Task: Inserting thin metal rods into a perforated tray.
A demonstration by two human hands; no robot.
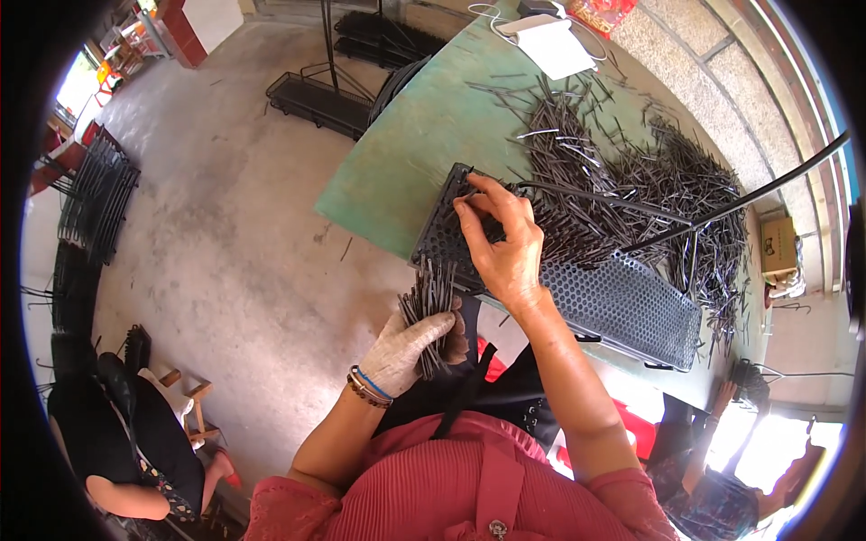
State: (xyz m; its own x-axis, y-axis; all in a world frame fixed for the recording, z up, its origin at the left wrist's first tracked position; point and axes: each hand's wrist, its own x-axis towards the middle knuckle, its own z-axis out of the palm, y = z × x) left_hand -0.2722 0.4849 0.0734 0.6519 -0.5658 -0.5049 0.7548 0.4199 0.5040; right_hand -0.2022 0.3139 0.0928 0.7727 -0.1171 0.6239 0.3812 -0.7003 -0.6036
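Observation:
My left hand (401, 352), in a pale work glove with a dark palm, is closed around a bundle of thin black strips (431, 293) that stand up out of the fist. My bare right hand (505, 234) has thumb and fingers pinched together over the left end of a long black perforated metal tray (622, 302). What the fingertips pinch is too small to make out. The tray lies across the near edge of the green table. More black strips (573, 242) stick up in a row in the tray, just right of my right hand.
A large heap of loose black strips (631, 171) covers the right of the green table (383, 167). A white box (546, 47) with a cable lies at the far end. Black racks (316, 97) stand beyond. One person (126, 433) sits at lower left, another (722, 491) at lower right.

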